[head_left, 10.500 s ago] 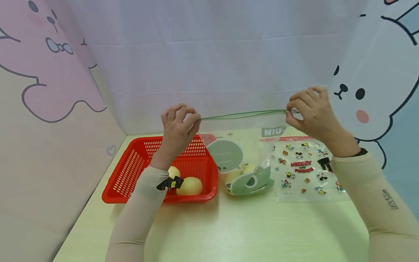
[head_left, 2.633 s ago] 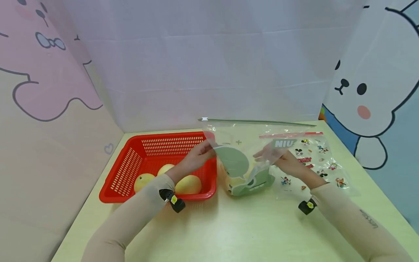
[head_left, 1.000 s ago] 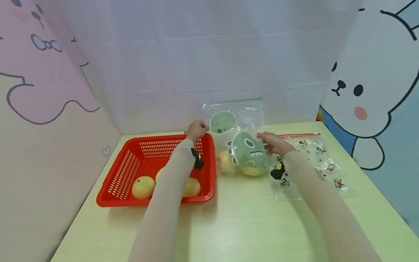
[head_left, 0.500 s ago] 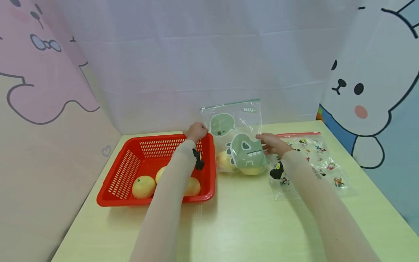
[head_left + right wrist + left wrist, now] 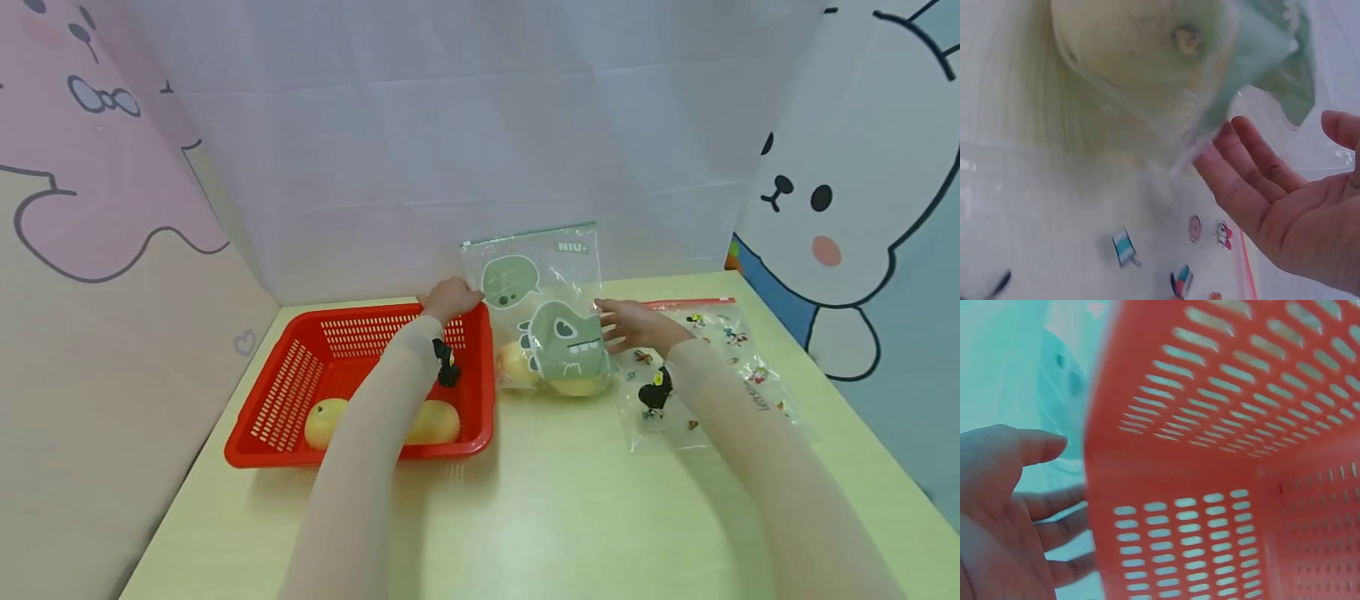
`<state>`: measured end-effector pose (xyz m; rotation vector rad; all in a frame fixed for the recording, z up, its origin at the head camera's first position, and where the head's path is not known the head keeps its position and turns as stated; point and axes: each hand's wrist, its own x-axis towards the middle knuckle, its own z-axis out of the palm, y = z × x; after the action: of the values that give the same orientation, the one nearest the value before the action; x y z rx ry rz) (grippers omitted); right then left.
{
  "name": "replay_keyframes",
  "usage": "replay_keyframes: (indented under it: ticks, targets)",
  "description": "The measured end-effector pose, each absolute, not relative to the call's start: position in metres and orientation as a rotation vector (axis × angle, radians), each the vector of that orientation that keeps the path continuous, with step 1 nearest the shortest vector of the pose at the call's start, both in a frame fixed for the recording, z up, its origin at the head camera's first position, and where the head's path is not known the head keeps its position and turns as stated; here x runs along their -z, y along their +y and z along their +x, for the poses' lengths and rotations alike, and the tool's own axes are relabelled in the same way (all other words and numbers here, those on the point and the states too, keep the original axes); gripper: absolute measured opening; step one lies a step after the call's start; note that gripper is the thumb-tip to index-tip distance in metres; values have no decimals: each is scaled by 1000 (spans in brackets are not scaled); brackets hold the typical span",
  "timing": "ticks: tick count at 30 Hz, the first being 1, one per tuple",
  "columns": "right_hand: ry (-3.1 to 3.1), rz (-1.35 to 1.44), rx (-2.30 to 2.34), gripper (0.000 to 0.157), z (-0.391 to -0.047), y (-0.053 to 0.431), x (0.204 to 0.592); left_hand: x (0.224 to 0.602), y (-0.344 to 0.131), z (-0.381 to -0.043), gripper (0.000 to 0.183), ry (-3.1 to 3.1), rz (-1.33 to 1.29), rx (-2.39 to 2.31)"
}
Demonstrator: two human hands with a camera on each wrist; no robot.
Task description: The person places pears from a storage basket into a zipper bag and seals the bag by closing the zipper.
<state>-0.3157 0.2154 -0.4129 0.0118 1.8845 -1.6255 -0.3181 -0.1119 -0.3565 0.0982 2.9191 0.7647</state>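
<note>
A clear zip bag [image 5: 551, 283] with a green dinosaur print stands upright near the back wall. Its green zip runs along the top, and round yellow fruits [image 5: 576, 387] fill the bottom. My left hand [image 5: 450, 300] is between the bag's left edge and the red basket [image 5: 300, 321]; in the left wrist view its fingers extend loosely by the basket's rim, holding nothing. On the bag's other side is my right hand [image 5: 637, 325], fingers extended. In the right wrist view its fingertips [image 5: 1216, 159] meet or nearly touch the bag's lower edge.
More yellow fruits [image 5: 433, 422] lie in the basket, partly hidden by my left sleeve. A second clear bag [image 5: 690, 425], with a red zip and cartoon prints, lies flat on the table [image 5: 555, 517] under my right arm. A white curtain [image 5: 420, 167] hangs behind.
Earlier both hands spread the bag's mouth, then held it lower by its sides; the bag turned upright. In the last half second my right hand has drawn slightly right, its fingers spreading.
</note>
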Motion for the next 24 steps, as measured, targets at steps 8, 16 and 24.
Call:
replay_keyframes:
  ticks: [8, 16, 24]
  targets:
    - [1946, -110, 1491, 68, -298, 237, 390, 338, -107, -304, 60, 2851, 140, -825]
    - [2226, -222, 1178, 72, -274, 260, 377, 314, -75, -265, 73, 2842, 344, -738]
    - [2555, -247, 858, 80, -259, 282, 389, 298, -12, -203, 84, 2999, 636, -396]
